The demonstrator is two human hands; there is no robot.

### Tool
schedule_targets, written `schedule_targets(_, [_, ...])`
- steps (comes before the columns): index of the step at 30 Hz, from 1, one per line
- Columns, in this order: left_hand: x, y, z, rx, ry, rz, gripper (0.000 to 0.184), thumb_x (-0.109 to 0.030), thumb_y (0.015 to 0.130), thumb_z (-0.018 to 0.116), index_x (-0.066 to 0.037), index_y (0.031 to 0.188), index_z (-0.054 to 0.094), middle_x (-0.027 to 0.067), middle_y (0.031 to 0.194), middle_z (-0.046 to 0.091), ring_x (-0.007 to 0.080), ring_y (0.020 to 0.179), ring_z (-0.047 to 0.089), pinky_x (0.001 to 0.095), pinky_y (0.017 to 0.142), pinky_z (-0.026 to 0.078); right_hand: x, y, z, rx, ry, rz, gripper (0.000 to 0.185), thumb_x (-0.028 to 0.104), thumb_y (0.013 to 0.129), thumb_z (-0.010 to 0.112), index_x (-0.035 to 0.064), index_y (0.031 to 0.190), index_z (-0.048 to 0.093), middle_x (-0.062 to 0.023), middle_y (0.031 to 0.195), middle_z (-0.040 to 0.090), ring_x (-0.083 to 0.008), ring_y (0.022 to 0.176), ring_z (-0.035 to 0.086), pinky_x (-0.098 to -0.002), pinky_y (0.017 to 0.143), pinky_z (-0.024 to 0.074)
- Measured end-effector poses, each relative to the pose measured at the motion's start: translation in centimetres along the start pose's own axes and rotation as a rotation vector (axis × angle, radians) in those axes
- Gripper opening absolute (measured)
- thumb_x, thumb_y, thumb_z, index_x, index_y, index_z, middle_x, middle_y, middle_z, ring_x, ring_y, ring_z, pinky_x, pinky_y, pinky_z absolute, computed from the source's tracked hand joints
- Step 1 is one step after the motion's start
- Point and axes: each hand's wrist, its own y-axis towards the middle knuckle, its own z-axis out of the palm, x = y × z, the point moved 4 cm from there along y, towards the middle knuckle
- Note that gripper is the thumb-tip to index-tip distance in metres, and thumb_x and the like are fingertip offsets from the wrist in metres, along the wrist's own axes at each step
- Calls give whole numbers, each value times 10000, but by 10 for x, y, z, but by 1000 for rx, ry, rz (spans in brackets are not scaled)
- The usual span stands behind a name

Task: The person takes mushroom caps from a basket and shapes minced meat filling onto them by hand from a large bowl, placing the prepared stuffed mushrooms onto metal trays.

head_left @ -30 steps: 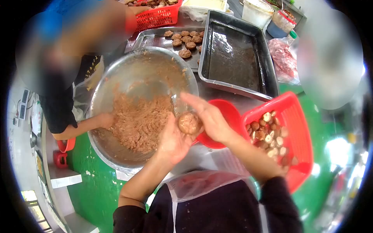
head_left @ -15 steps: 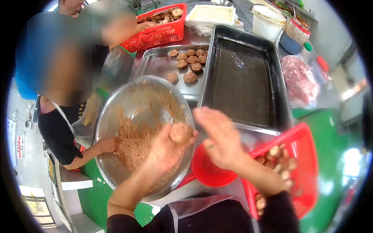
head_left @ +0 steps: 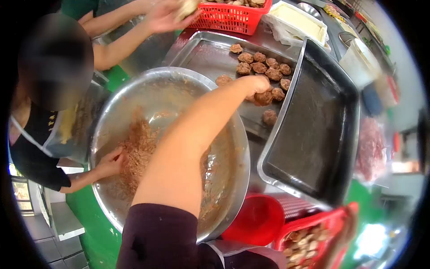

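Red is shown on the slot-patterned upper basket (head_left: 230, 19) and the round tub (head_left: 262, 219). The deep tray (head_left: 313, 130) is coloured black inside and edged in silver; brown is seen on the meatballs (head_left: 273, 74), green on the floor (head_left: 96, 219).

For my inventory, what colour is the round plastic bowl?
The plastic bowl is red, clearest in the head view.

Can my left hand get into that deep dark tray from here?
Probably yes: your left hand, on a patty above the shallow tray, is close beside the deep dark tray, with just its raised rim between.
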Motion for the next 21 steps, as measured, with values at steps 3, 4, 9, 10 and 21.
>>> schedule_targets(3, [7, 49, 5, -49, 597, 82, 231, -203, 824, 548, -91, 1022, 581, 111, 899, 608, 238, 791, 600, 392, 613, 506, 9, 5, 7, -8, -29, -3, 216, 77, 902, 425, -40, 993, 582, -105, 986, 594, -168, 919, 546, -283, 798, 425])
schedule_targets(4, [4, 56, 9, -56, 763, 106, 234, -206, 827, 543, -89, 1027, 580, 110, 910, 603, 237, 800, 597, 392, 619, 505, 8, 7, 9, -3, -20, -23, 207, 69, 899, 427, -40, 980, 583, -107, 980, 594, -167, 904, 546, -280, 787, 425])
schedule_targets(9, [2, 60, 28, -111, 1003, 142, 252, -216, 845, 521, -79, 1050, 571, 101, 964, 583, 235, 848, 582, 390, 651, 499, -11, 13, 20, 64, 79, -87, 160, 16, 882, 436, -36, 924, 580, -133, 960, 597, -186, 836, 544, -294, 733, 435])
schedule_targets(10, [1, 61, 30, -121, 1022, 144, 256, -219, 848, 516, -77, 1054, 570, 100, 975, 579, 234, 857, 579, 390, 658, 498, -12, 12, 20, 59, 82, -63, 147, 15, 877, 447, -29, 905, 584, -140, 937, 606, -200, 833, 560, -306, 742, 443])
schedule_targets(21, [-15, 90, 1, -190, 1165, 415, 300, -243, 885, 467, -56, 1104, 552, 82, 1096, 534, 228, 962, 545, 387, 727, 487, -25, -44, -60, -76, -177, 139, 171, -27, 839, 476, -10, 896, 637, -121, 876, 638, -218, 821, 605, -309, 744, 465])
